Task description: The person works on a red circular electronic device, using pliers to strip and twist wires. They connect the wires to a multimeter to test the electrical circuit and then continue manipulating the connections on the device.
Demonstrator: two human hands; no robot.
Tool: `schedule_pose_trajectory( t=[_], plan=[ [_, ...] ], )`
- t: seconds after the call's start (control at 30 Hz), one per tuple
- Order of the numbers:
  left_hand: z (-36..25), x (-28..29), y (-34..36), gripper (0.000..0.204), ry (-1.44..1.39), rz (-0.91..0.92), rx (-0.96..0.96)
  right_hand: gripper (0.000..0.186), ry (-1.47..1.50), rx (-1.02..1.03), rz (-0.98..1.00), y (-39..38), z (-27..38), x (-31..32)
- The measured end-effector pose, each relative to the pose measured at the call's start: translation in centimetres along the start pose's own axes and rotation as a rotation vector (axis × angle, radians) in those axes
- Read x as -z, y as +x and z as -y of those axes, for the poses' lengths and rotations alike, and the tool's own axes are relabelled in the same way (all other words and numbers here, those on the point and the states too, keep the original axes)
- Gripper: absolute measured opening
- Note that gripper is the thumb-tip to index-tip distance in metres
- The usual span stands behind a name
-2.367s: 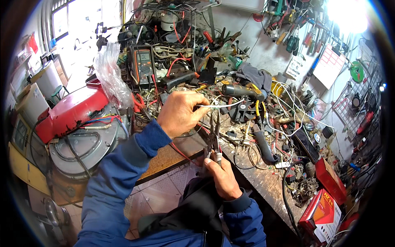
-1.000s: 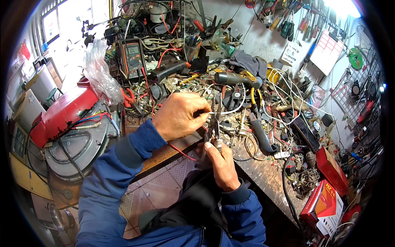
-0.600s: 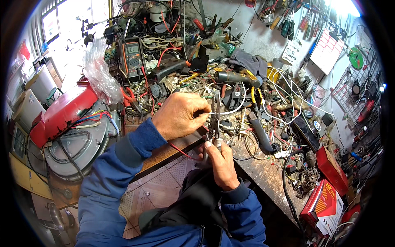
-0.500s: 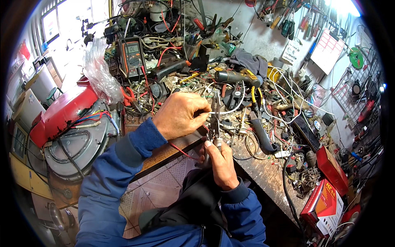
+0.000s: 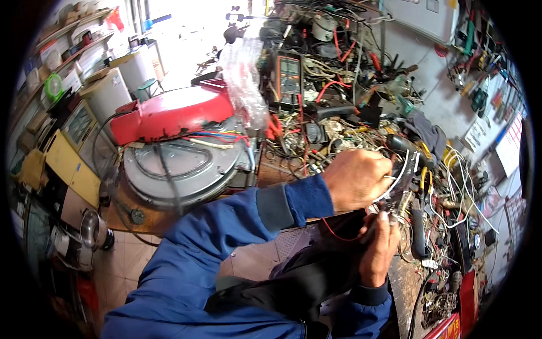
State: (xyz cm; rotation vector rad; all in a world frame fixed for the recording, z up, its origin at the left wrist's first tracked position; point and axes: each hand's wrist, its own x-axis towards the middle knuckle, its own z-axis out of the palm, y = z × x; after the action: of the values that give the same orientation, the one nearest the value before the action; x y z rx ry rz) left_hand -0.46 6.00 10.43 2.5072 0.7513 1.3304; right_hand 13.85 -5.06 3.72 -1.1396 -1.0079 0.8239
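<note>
My left hand [image 5: 358, 178] is closed in a pinch on a thin white wire [image 5: 400, 182], which curves up and away to the right. Just below it, my right hand [image 5: 379, 248] grips a slim metal pair of pliers [image 5: 402, 195], jaws pointing away toward the clutter on the bench. Motion blur hides how the jaws meet the white wire. A red wire [image 5: 334, 232] loops under my left wrist toward my right hand; its end is hidden by the fingers.
A grey round appliance base [image 5: 180, 175] with a red cover [image 5: 175, 113] stands at the left. Behind lie a multimeter [image 5: 289, 76], a clear plastic bag [image 5: 243, 85] and tangled cables. Yellow-handled pliers [image 5: 425, 181] and a grey-handled tool [image 5: 418, 234] lie on the right.
The view has swung left, so hands and bench appear farther right. My left hand still pinches the white wire and my right hand keeps hold of the pliers.
</note>
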Motion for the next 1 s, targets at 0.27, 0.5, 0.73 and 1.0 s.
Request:
schedule_pose_trajectory(
  t=[0.27,0.5,0.73,1.0],
  plan=[
    [-5.1,4.7,-8.4,0.013,0.052,-0.125,0.174,0.062,-1.053,0.509,-0.036,5.4,-0.5,-3.1],
    [-4.8,10.2,-15.7,0.010,0.102,-0.175,0.346,0.072,-1.317,0.592,0.063,7.6,-3.2,-8.0],
    [-4.3,16.3,-17.3,0.012,-0.207,-0.215,0.723,0.056,-0.196,0.400,0.565,0.9,-1.2,-11.4],
    [-2.7,17.5,-17.2,0.015,-0.416,-0.125,0.762,0.024,0.599,-0.149,0.745,-3.2,-1.0,-17.2]
  ],
)
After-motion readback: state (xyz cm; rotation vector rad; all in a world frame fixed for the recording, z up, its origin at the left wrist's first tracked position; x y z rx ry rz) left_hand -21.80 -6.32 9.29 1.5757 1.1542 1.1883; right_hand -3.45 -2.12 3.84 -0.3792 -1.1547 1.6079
